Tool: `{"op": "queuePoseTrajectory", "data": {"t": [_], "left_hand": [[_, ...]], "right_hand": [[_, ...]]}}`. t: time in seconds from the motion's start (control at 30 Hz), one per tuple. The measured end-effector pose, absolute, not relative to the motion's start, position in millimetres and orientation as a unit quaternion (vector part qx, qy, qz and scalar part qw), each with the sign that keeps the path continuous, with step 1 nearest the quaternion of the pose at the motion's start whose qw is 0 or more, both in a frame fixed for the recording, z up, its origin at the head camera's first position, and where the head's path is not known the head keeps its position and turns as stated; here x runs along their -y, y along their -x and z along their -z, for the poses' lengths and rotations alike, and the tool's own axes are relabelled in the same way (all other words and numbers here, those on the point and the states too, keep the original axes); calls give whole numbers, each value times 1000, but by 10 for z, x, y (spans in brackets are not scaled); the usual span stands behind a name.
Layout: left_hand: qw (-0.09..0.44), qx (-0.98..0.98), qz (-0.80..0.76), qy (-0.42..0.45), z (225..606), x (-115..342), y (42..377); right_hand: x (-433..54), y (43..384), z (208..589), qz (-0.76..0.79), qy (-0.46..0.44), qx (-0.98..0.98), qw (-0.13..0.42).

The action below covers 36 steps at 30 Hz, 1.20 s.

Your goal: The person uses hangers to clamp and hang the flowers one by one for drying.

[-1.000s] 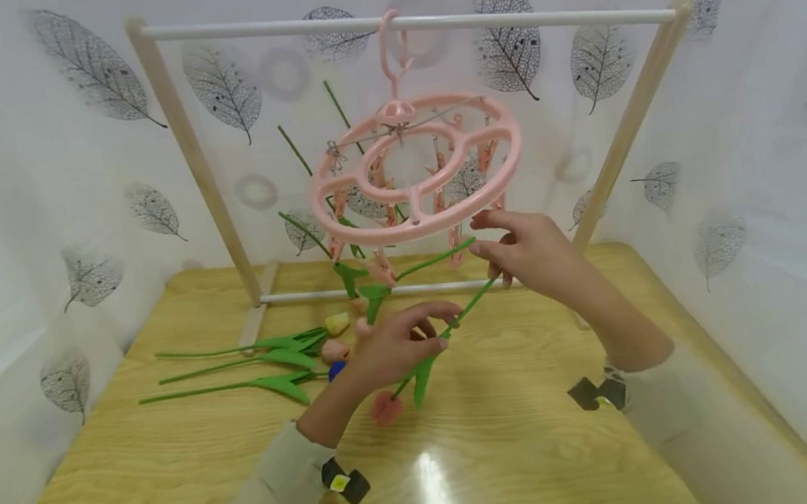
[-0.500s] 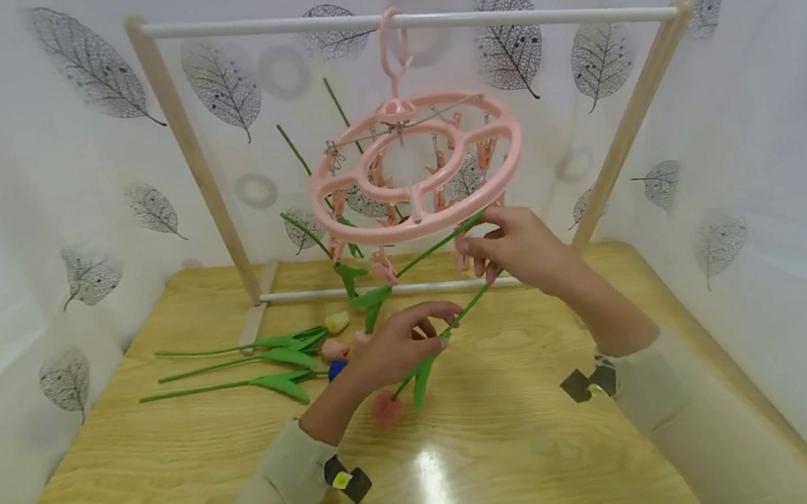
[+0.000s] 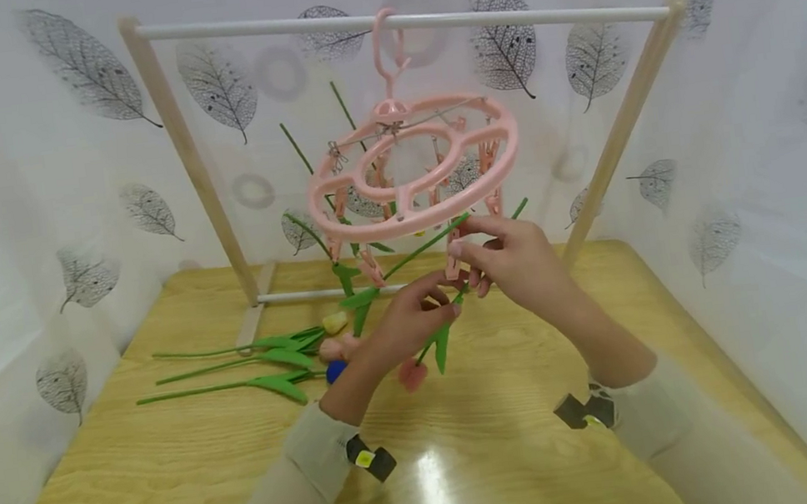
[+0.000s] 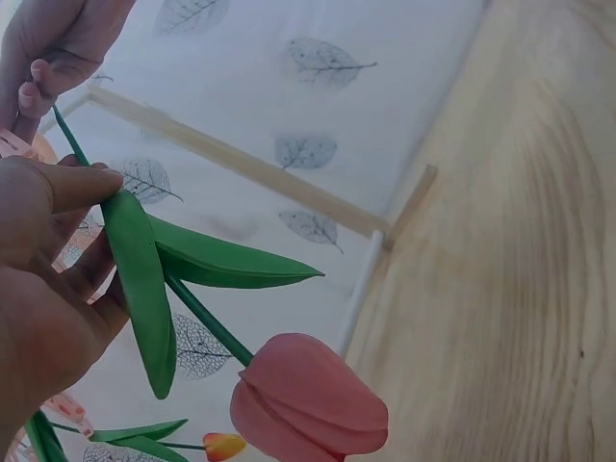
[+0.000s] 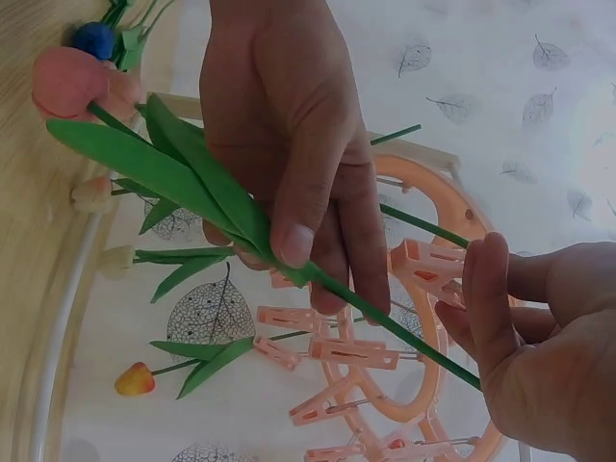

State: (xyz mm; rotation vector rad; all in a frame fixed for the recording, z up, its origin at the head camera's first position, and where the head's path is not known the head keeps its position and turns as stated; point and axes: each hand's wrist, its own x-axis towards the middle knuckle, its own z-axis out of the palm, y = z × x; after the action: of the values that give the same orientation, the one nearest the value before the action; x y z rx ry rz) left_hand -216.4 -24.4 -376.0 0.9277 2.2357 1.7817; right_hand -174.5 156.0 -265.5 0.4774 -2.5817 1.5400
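Note:
My left hand (image 3: 412, 322) pinches the green stem of an artificial pink tulip (image 4: 308, 397) just by its leaves (image 5: 154, 173). The bloom hangs down to the left in the head view, and the stem slants up behind my right hand (image 3: 518, 259). With thumb and fingers, that right hand grips a pink clothespin (image 3: 454, 252) at the front right of the round pink clip hanger (image 3: 407, 222). In the right wrist view the clothespin (image 5: 428, 268) lies at the right fingertips, and the tulip's stem passes just below it.
The hanger hooks over a white rail (image 3: 533, 16) on a wooden frame (image 3: 191, 160). Other tulips hang from its clips, including a red-yellow one (image 5: 135, 379). Several tulips lie on the table (image 3: 137, 486) at left, one with a blue bloom (image 3: 336, 371).
My left hand has moved up and to the right, bringing the pink tulip closer to the hanger. My right hand has shifted left onto the clothespin.

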Motion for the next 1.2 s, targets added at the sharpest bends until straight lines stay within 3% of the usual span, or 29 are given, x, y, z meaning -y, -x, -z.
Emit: {"op": "queuePoseTrajectory", "data": {"t": [0.4,0.87,1.2], "left_hand": [[16,-707,-626,-329,3587,291,2190],[41,-713,-624,-317,3471,384,2184],[45,-717,-610,-334,3456,404,2189]], "right_hand": [[-1543,1672,2660,-500,-170,845,88],[-1523,1723,2732,-495,-238,828,113],[-1502,1778,2820,-501,-242,813,174]]}}
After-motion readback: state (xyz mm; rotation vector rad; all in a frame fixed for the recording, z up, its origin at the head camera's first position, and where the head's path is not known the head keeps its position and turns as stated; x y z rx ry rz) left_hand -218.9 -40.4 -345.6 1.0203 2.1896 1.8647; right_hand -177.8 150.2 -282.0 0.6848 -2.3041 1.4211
